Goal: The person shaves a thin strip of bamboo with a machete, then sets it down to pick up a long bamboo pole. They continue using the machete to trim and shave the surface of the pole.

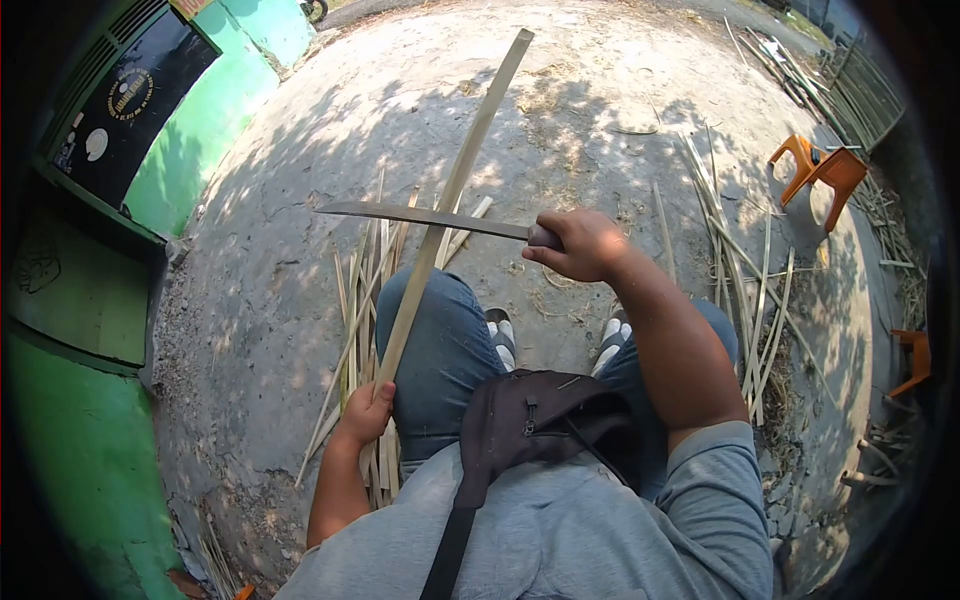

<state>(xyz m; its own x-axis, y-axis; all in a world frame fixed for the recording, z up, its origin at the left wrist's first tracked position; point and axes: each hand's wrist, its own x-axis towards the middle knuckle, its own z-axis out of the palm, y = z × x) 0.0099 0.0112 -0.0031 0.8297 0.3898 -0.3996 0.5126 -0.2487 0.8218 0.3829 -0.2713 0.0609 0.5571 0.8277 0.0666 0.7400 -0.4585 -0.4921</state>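
My right hand is closed round the dark handle of a machete, its long blade pointing left. The blade lies across a long pale bamboo strip, roughly over my left knee; they appear to touch. Down by my left thigh, my left hand grips the near end of that strip, which slants up and away from me. Many more bamboo strips lie on the ground beside my left leg, partly hidden by it.
More bamboo strips lie right of my legs. An orange plastic chair stands at the far right. A green wall runs along the left. A black bag rests on my lap, above the cracked concrete ground.
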